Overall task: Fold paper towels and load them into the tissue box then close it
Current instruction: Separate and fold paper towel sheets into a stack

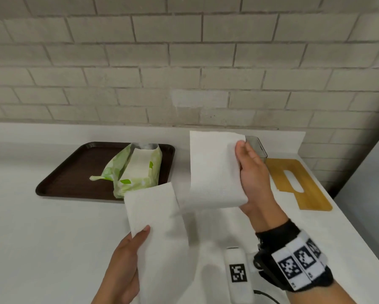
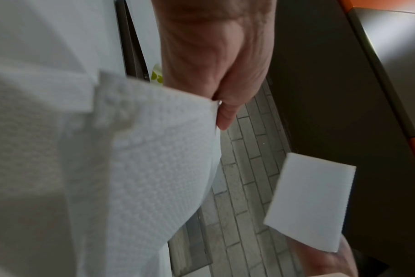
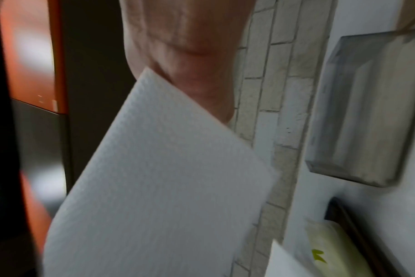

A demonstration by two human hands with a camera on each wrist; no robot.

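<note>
A paper towel [image 1: 158,218] is pinched at its near edge by the left hand [image 1: 122,266], thumb on top and fingers curled beneath, so the sheet hangs slack above the counter [image 1: 52,238]. A second, already doubled towel [image 1: 215,172] is clamped in the right hand [image 1: 253,178]: the thumb is pressed on the top corner, the fingers are wrapped behind. It is probably held upright so the fold stays closed.

Positions relative to the tissue box [image 1: 257,148]:
- The box, grey and translucent, is set against the brick wall [image 1: 184,62]; it is open and mostly hidden behind the right hand. Contents cannot be told.
- The doubled towel is held just in front of it, the slack sheet further forward and to its left. Whether the two are separate sheets or joined cannot be told.
- The wooden lid [image 1: 298,183], with its slot, is laid flat just in front and to the right of the box, likely parked within reach for the closing step.
- The green towel pack [image 1: 136,172], torn open, is left on the brown tray [image 1: 74,167] well to the box's left, as the supply.
- A white tagged device [image 1: 236,273] is lying on the counter well in front of the box.

Judged stage: folding. Loading and closing are not yet done.
</note>
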